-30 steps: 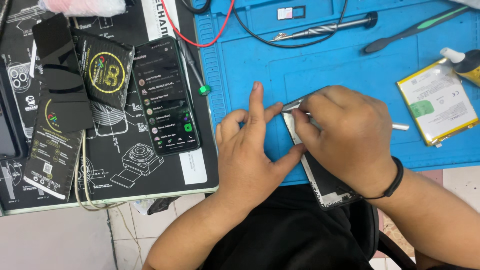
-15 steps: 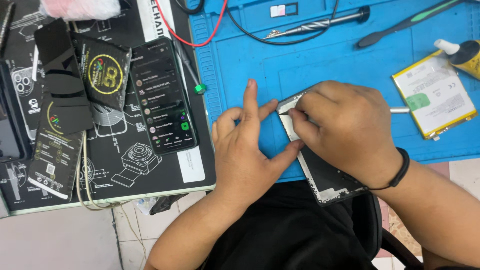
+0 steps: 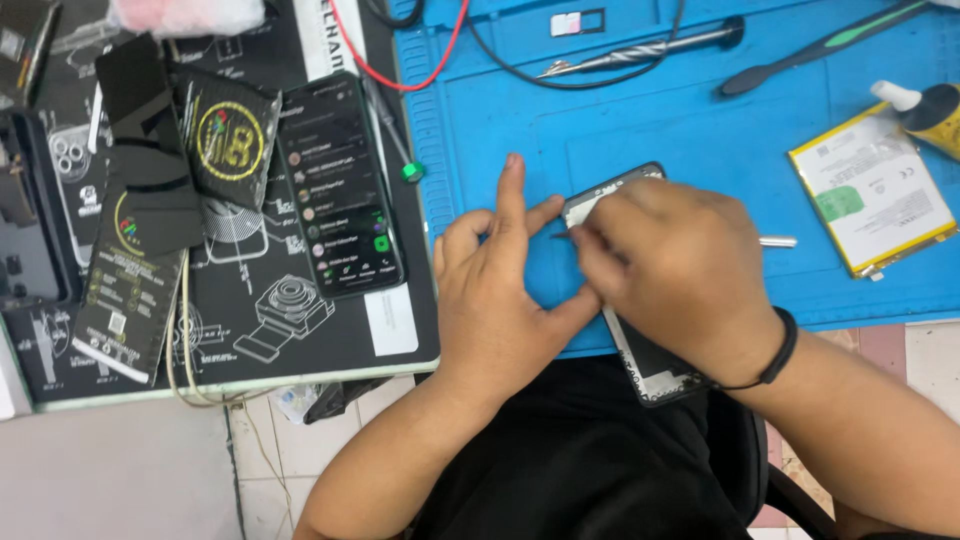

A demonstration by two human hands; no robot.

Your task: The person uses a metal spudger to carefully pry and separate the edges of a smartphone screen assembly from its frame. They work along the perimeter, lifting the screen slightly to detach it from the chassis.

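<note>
Hands on opened phone [image 3: 640, 360], left hand [image 3: 495, 300] spread, right hand [image 3: 670, 270] pinching

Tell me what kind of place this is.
Most likely a phone repair bench: an opened phone under both hands, a loose battery on a blue work mat, and a screwdriver.

A lit smartphone [image 3: 342, 185] lies on the black printed mat [image 3: 300, 330], beside dark flat packets [image 3: 130, 290]. On the blue work mat [image 3: 700, 130] a phone battery [image 3: 872, 192] lies at the right, near a yellow glue bottle [image 3: 925, 108]. A metal-tipped tool [image 3: 640, 50], a black spudger [image 3: 820, 45] and a red wire [image 3: 400, 75] lie at the top.
</note>
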